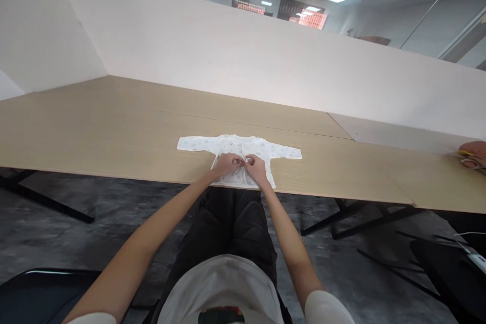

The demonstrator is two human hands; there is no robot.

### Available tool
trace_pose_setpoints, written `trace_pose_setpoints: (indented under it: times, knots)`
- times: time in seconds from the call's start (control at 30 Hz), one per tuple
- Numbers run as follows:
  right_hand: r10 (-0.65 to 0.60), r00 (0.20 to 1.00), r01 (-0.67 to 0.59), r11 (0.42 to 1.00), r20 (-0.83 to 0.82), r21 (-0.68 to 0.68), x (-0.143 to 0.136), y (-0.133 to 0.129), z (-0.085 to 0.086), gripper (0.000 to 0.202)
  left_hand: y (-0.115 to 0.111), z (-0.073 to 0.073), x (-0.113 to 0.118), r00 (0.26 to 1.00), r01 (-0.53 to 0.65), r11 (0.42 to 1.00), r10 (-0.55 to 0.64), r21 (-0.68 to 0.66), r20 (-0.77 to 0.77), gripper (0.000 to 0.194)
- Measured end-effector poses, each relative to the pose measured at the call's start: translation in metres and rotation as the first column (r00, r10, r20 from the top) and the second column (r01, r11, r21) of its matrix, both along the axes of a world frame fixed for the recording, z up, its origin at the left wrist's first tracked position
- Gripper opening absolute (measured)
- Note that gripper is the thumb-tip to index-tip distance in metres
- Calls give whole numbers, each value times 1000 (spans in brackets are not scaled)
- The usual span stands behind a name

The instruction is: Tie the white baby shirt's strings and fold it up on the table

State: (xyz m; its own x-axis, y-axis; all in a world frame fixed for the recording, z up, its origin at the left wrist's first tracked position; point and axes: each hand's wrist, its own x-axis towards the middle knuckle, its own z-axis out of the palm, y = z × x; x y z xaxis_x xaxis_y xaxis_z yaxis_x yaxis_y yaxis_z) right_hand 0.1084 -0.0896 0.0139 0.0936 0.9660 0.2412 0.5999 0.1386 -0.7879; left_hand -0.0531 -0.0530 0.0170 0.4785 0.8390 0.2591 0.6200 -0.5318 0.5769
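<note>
A small white baby shirt (260, 148) with a faint print lies spread on the table, both long sleeves stretched out sideways. Its lower hem reaches the table's front edge. At the middle of the shirt front, my left hand (229, 163) and my right hand (256, 167) meet, fingertips pinched close together. Both are closed on the shirt's thin white tie strings (245, 177); a loop of string hangs below the fingers. My fingers hide the exact spot where the strings cross, so I cannot see whether they are knotted.
The long wooden table (125, 126) runs along a white wall (228, 61) with glass above. At the far right end lies a reddish object with a roll of tape (470, 163). Black chairs (41, 293) stand at both sides.
</note>
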Motion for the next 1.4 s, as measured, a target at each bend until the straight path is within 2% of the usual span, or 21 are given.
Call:
trace_pose_setpoints:
  times: [0.13, 0.4, 0.6, 0.8, 1.0, 1.2, 1.3, 1.4]
  knots:
    - [9, 991, -6, 1000, -130, 17, 3, -2, -4, 28, -2, -2, -1, 999, 22, 1000, -22, 14, 43, 23]
    - [60, 976, -47, 997, -208, 66, 4, -1, -5, 30, 3, -8, -2, 975, 71, 996, -57, -55, 214, 25]
    - [99, 984, -83, 991, -150, 108, 3, -5, -3, 30, 1, -5, -2, 957, 99, 990, -66, -103, 283, 27]
    - [113, 991, -104, 986, -65, 128, 1, -7, -3, 30, -1, -3, -3, 942, 106, 985, -54, -139, 331, 37]
    - [124, 991, -118, 987, -53, 114, 1, -6, -3, 29, -6, -3, -2, 945, 90, 991, -52, -104, 322, 36]
    - [76, 990, -67, 994, -115, 83, 2, -4, -5, 32, -11, 0, -2, 945, 70, 996, -47, -59, 323, 28]
    - [52, 984, -44, 998, -170, 46, 2, -3, -4, 31, -9, -1, -1, 971, 24, 999, -17, -25, 237, 25]
    - [26, 988, -27, 1000, -153, -5, 3, -2, -2, 26, -6, -2, 0, 993, -44, 999, 41, 29, 108, 23]
